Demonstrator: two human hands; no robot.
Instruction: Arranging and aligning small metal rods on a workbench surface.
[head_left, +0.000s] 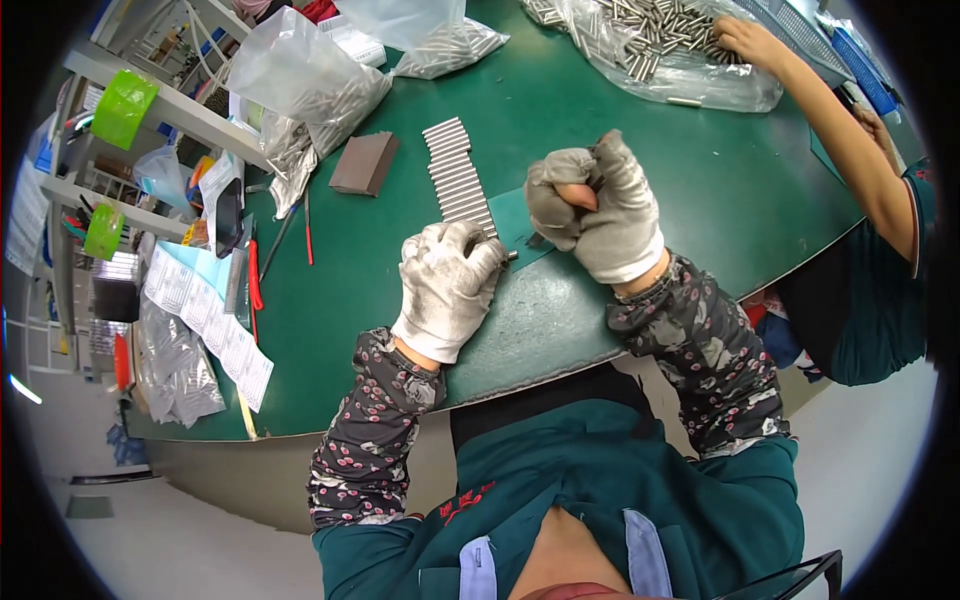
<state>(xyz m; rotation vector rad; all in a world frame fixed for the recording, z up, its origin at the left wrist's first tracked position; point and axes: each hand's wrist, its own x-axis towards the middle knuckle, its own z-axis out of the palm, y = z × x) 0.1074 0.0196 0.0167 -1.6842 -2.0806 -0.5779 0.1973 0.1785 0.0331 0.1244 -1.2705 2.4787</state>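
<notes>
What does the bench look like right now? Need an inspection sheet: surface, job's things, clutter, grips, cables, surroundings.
Surface: green table top, bare between the work and the bags.
Job's things: row of metal rods laid side by side; its near end sits under the left hand.
Clutter: brown block, clear bags of rods, paper sheets, red-handled tools at the left edge.
Grips: left hand, gloved, fingers curled on the rods' near end; right hand, gloved, closed in a fist above the table, contents hidden.
Cables: nothing seen.
Surroundings: shelving on the left; another person's hand in a rod pile far right.
</notes>
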